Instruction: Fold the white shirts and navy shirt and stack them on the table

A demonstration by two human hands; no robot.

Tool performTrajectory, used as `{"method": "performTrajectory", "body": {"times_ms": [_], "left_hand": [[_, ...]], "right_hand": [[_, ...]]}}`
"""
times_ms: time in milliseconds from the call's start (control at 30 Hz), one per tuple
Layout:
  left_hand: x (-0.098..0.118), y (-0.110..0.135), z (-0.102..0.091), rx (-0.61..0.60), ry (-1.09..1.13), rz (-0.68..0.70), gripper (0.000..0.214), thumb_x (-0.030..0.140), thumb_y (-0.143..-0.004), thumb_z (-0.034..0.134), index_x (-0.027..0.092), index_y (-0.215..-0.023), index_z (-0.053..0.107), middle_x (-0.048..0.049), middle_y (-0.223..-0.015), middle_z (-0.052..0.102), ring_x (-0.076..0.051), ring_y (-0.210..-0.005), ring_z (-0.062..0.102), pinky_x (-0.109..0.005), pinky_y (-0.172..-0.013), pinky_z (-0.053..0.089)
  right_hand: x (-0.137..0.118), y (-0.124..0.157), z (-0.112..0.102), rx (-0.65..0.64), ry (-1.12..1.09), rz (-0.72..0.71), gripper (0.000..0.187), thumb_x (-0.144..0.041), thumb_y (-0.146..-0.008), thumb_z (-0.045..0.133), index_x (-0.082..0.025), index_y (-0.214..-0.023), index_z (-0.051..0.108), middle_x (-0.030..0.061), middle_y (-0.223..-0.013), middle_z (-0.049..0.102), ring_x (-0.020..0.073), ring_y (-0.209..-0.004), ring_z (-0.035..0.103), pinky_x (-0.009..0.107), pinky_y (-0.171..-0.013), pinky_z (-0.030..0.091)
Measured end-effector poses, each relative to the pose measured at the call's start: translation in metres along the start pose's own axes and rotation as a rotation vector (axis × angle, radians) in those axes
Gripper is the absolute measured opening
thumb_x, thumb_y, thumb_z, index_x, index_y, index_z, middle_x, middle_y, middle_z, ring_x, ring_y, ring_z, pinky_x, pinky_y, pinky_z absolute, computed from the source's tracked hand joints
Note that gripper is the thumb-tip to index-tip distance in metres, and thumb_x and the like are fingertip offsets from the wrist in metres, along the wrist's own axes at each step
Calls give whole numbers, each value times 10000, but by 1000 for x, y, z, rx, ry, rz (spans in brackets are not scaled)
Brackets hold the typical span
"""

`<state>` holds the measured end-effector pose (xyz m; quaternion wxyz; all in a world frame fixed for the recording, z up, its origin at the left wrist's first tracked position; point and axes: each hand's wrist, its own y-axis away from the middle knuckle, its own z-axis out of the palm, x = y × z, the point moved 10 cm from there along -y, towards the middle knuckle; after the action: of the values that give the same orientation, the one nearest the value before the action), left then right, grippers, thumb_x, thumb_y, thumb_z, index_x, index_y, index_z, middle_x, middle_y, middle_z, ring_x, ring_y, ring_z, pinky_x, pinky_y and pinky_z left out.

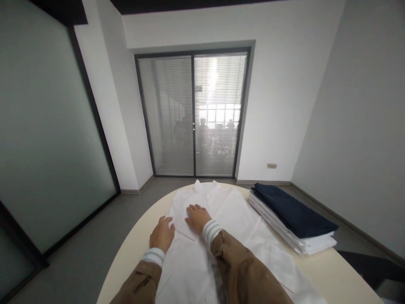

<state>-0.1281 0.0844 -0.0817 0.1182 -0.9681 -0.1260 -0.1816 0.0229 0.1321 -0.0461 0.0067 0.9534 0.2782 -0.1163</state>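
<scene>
A white collared shirt (221, 211) lies spread flat on a cream rounded table (133, 249), its collar at the far edge. My left hand (162, 233) rests on the shirt's left edge, fingers curled slightly down over the cloth. My right hand (197, 217) lies flat on the shirt's chest, fingers stretched toward the collar. Both arms wear brown sleeves with striped white cuffs. Neither hand grips anything that I can see.
A stack of folded white garments topped by a dark navy one (292, 213) sits at the table's right. Beyond the table are a grey floor, a glass door with blinds (193, 114), and a frosted glass wall at left (47, 139).
</scene>
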Motion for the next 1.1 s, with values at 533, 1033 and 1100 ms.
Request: {"method": "performTrajectory", "body": {"times_ms": [533, 1033, 1100], "left_hand": [[48, 4, -21, -30, 16, 162, 384, 182, -936, 472, 195, -1304, 579, -80, -1473, 474, -212, -1202, 582, -295, -1013, 443], [139, 52, -5, -378, 12, 512, 452, 23, -819, 473, 211, -1216, 582, -79, -1482, 473, -229, -1261, 556, -324, -1071, 405], [134, 63, -9, -418, -4, 507, 494, 76, -785, 560, 194, -1263, 525, -110, -1393, 539, -244, -1198, 597, -326, -1035, 433]], "right_hand": [[30, -42, 44, 74, -118, 43, 631, -542, -942, 360, -264, -1508, 344, 44, -1623, 252, 318, -1490, 136, 518, -1176, 90], [89, -34, 29, 206, -763, 280, 463, -381, -833, 635, -112, -1209, 602, 109, -1037, 711, 210, -925, 672, 310, -854, 484], [91, -27, 32, 220, -787, 290, 452, -261, -747, 706, -116, -1166, 620, 86, -949, 712, 204, -880, 662, 304, -836, 476]]}}
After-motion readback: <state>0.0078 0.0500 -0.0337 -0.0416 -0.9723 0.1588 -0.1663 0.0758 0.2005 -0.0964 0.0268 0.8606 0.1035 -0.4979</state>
